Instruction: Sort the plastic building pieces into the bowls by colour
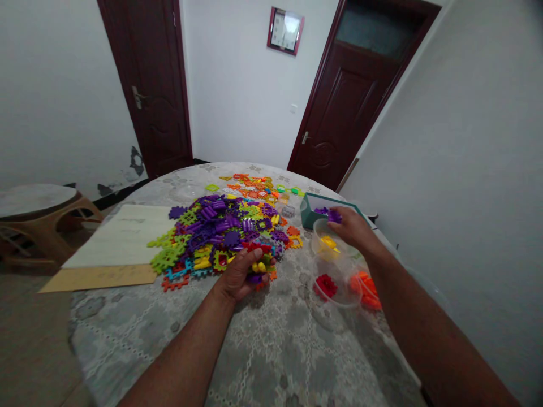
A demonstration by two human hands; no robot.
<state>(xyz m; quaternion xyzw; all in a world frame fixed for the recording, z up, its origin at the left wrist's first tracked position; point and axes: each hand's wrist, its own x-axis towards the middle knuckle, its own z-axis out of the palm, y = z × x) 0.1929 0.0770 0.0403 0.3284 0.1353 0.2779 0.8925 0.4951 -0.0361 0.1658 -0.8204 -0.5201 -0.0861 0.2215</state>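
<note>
A big heap of flat plastic interlocking pieces (220, 232), purple, green, orange, yellow and red, covers the middle of a round table (271, 350). My left hand (241, 275) rests at the heap's near edge, fingers curled round several pieces, yellow and purple among them. My right hand (352, 226) reaches out to the right and pinches a purple piece (334, 215) over a teal box (311, 210) that holds other purple pieces. Below that hand stand clear bowls: one with yellow pieces (328, 243), one with red pieces (326, 285), one with orange pieces (367, 288).
A pale sheet on brown card (121, 243) lies on the table's left side. A low wooden table (38, 217) stands at the far left. Two dark doors (153, 85) and a wall clock (285, 30) are behind. A white wall runs close along the right.
</note>
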